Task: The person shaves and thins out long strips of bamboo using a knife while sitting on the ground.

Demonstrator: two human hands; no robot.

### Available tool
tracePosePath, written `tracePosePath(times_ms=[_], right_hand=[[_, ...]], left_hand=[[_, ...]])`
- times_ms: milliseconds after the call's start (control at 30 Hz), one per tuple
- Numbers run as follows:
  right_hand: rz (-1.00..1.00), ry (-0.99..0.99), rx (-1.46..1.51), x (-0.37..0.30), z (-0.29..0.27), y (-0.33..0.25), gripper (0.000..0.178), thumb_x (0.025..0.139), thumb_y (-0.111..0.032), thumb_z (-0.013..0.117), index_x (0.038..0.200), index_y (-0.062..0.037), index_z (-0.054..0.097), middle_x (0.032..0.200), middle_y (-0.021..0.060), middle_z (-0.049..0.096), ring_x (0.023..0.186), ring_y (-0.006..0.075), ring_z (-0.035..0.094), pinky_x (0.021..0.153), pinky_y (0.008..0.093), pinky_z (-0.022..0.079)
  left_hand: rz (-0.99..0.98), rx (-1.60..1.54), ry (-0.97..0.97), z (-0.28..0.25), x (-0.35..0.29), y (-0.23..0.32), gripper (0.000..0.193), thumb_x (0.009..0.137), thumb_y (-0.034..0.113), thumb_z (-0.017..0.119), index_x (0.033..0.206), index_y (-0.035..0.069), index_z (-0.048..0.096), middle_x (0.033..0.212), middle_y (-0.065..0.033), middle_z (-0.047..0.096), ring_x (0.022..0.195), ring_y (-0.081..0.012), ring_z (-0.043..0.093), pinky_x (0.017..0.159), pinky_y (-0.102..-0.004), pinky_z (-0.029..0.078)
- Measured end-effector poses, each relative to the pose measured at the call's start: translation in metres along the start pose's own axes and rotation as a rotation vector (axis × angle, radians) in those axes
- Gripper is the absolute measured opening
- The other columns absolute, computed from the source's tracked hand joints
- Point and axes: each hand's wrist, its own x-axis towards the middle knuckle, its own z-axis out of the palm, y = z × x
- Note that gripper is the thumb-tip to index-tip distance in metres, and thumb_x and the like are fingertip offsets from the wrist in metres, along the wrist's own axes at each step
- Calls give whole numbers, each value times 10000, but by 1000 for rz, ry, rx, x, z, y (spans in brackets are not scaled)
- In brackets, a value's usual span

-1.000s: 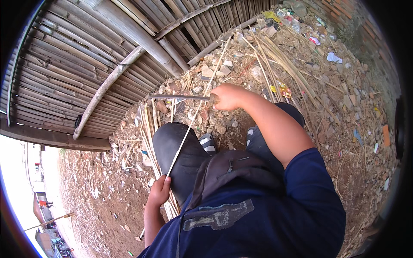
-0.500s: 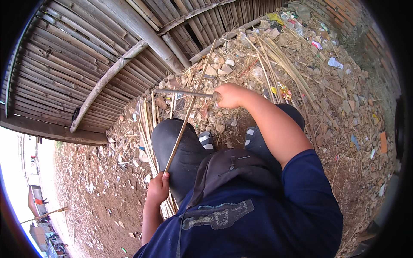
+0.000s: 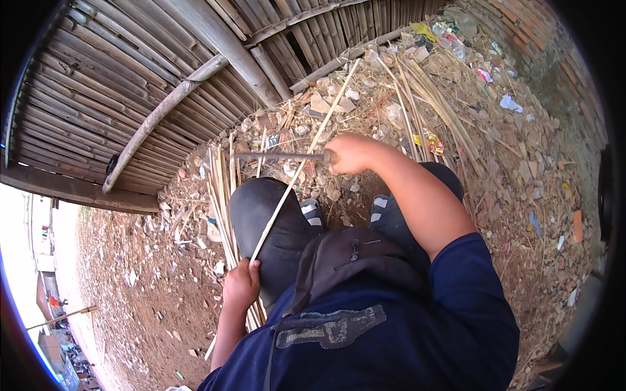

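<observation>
Bamboo strip [image 3: 293,179], long and pale, runs across the dark-trousered left knee [image 3: 270,225], and that's the piece being worked. The left hand [image 3: 241,283] is closed around its near end, low beside the thigh. The right hand [image 3: 349,153] is clenched on the handle of a blade [image 3: 280,156], a grey bar lying crosswise, and the blade meets the strip out past the knee. The two hands are well apart, one at each end of the job.

The strip's long axis slants from lower left to upper right: near end in the left fist, far tip [image 3: 357,62] pointing up toward the bamboo fence [image 3: 130,85] and the rubble in front of it. The blade sits nearly square across it.

To do this well, I'd say the knee should go on serving as the rest, so the strip doesn't whip. The left grip wants to stay firm and low, well behind the edge. The blade ought to lie at a shallow angle and travel away from the body, along the grain, taking thin shavings rather than biting deep. Whether the edge is cutting or only resting I cannot tell.

More split strips [image 3: 222,195] lie bundled on the ground just left of the leg, with stones and litter scattered around.
</observation>
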Motion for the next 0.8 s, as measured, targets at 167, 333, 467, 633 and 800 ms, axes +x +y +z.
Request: tracePosePath(times_ms=[167,333,467,633,800], right_hand=[[-109,-58,146,-2,0,8,326,784,-293,752,1017,-70,701,970,162,717,908,320,685,798,429,530],[111,197,48,20,11,53,346,783,-274,746,1050,-58,701,1018,181,717,959,346,688,833,444,537],[47,91,-35,1,9,11,334,785,-253,736,1057,-63,701,1025,193,712,986,366,682,858,454,539],[-121,-56,156,-14,-14,3,384,789,-329,773,1015,-33,680,896,172,690,856,308,673,761,407,519],[100,265,141,12,-1,55,400,822,-312,749,1098,-31,679,994,168,706,938,295,681,834,407,533]], left_hand=[[33,-74,-11,8,5,-8,354,1037,339,513,859,33,527,679,-276,621,689,-510,623,619,-597,468],[4,-5,-17,-3,4,4,355,1036,340,516,854,36,528,680,-273,622,684,-509,621,613,-589,471],[31,-37,-30,-4,5,0,367,1032,338,524,835,29,523,672,-271,619,681,-506,622,613,-585,473],[94,-140,-4,8,7,-16,356,1031,313,522,827,21,514,662,-273,604,673,-510,612,599,-579,462],[89,-139,7,6,8,-13,355,1031,312,526,830,20,522,668,-273,603,678,-511,609,595,-571,457]])
